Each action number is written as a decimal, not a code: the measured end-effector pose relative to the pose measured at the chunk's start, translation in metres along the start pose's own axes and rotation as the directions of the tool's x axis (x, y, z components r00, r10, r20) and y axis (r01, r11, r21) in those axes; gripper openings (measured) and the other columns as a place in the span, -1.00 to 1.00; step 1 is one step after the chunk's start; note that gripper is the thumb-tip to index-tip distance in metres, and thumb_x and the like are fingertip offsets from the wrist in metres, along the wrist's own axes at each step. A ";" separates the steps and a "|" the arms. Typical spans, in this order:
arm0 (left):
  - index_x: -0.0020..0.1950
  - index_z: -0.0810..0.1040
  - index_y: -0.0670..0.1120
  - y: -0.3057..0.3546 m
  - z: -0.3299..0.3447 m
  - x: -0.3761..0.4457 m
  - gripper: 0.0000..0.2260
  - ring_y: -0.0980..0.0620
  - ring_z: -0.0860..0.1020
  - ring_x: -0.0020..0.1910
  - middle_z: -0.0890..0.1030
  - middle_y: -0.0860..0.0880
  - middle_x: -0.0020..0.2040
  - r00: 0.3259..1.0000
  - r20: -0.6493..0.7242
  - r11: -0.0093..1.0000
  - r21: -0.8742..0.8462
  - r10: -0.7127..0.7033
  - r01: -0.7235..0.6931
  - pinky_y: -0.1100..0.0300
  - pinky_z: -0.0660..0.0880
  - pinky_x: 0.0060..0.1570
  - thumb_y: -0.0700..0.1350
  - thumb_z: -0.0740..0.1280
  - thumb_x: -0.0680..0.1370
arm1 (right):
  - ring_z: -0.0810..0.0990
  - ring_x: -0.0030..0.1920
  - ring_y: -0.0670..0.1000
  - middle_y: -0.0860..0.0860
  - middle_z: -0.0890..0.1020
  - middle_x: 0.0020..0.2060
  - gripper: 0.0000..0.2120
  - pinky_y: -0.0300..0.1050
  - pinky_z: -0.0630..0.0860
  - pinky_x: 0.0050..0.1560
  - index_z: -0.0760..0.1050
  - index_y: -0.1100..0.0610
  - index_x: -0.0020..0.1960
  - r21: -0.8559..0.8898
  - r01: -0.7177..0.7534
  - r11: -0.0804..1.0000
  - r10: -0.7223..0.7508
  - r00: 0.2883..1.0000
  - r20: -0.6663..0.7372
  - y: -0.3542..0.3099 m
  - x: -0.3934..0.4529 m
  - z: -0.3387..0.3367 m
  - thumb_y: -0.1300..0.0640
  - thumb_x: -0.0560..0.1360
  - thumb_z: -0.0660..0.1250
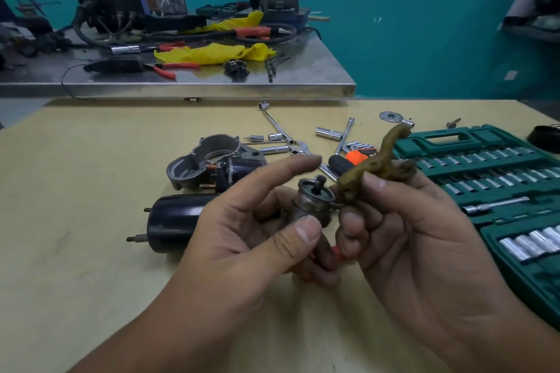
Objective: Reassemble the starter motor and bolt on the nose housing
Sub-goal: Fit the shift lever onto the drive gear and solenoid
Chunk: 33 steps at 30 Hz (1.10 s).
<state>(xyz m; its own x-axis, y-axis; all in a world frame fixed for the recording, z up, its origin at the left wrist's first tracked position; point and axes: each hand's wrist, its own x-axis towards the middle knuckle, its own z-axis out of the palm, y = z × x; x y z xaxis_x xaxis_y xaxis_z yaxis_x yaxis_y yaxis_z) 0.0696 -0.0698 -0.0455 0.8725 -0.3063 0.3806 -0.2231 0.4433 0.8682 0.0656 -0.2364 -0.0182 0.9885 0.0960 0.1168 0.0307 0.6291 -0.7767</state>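
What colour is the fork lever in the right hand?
Olive-brown fork lever, seen in the head view, held by the right hand.

Small grey metal drive part (312, 201), cylindrical, stub on top, upright, held above the table. Tan plastic fork lever (374, 162), forked end touching the drive part, long arm angled up and away. Black cylindrical motor body (172, 221) lying on its side, two studs pointing left. Grey cast nose housing (209, 157) behind it, open side up.
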 end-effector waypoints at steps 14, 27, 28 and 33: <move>0.32 0.61 -0.13 0.007 0.001 0.000 -0.61 -0.07 0.58 -0.40 0.54 -0.22 -0.18 0.996 0.062 0.991 -0.113 -0.065 0.072 0.22 0.50 -0.49 -0.07 0.52 0.52 | 0.60 -0.49 -0.01 0.14 0.64 -0.29 -0.42 -0.19 0.56 -0.47 0.60 -0.02 0.23 0.096 -0.044 0.994 0.037 0.997 0.069 -0.001 0.000 -0.001 0.28 0.23 0.50; -0.11 0.60 -0.10 0.017 0.001 0.000 -0.87 0.06 0.34 -0.56 0.57 -0.23 -0.24 0.954 -0.005 0.940 -0.170 -0.301 0.296 0.35 0.30 -0.41 -0.05 0.42 0.46 | 0.51 -0.55 0.02 0.18 0.60 -0.35 -0.41 -0.13 0.48 -0.50 0.52 0.03 0.14 -0.023 0.044 0.999 -0.043 0.999 0.021 0.003 -0.003 0.002 0.31 0.16 0.55; -0.13 0.61 -0.11 0.017 0.002 0.000 -0.89 0.06 0.33 -0.56 0.58 -0.21 -0.22 0.951 -0.015 0.942 -0.140 -0.309 0.304 0.36 0.29 -0.42 -0.07 0.44 0.46 | 0.53 -0.54 0.03 0.19 0.61 -0.35 -0.42 -0.13 0.48 -0.50 0.51 0.02 0.14 -0.025 0.056 0.998 -0.055 0.998 0.029 0.003 -0.003 0.002 0.29 0.17 0.54; -0.09 0.69 -0.12 0.021 0.001 0.003 -0.80 0.02 0.34 -0.51 0.49 -0.17 -0.19 0.920 -0.084 0.921 -0.107 -0.383 0.374 0.36 0.20 -0.44 -0.05 0.34 0.46 | 0.55 -0.53 0.06 0.18 0.62 -0.37 -0.34 -0.12 0.49 -0.51 0.49 0.01 0.13 -0.090 0.119 0.989 -0.120 0.993 -0.013 0.002 -0.002 0.002 0.41 0.13 0.59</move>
<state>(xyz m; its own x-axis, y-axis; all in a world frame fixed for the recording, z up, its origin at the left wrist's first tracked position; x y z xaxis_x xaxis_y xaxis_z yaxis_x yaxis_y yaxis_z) 0.0667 -0.0625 -0.0260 0.9245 -0.3811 -0.0087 0.1670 0.3844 0.9079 0.0632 -0.2336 -0.0187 0.9795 0.0097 0.2014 0.1609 0.5644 -0.8097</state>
